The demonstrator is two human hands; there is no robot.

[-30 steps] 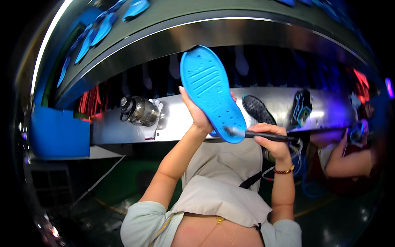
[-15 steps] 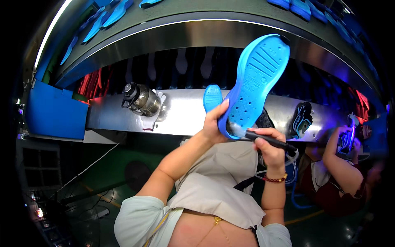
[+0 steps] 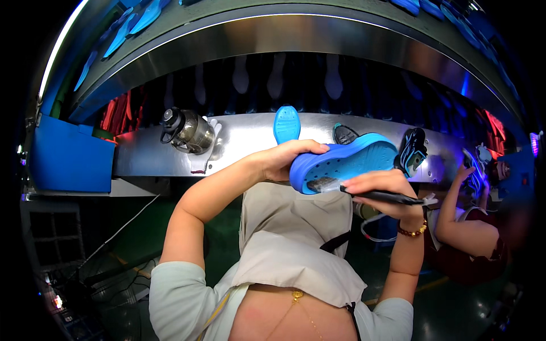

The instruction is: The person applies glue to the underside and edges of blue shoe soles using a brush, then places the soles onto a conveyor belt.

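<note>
My left hand is closed round one end of a blue shoe sole, which is tilted with its hollow inner side toward me. Small holes and a raised rim show on that side. In my right hand is a black-handled brush, gripped by its handle. Its pale bristles touch the inside of the sole near the end by my left hand. A second blue sole lies on the metal bench beyond my left hand.
A dark bottle and a glove are on the metal bench at left. Dark shoe uppers lie at right. Blue soles ride the conveyor above. A co-worker's arm is at far right.
The sole has swung from upright to lying over toward the right, and its far end is lower. My right hand and the brush have moved right, with bristles still in the sole.
</note>
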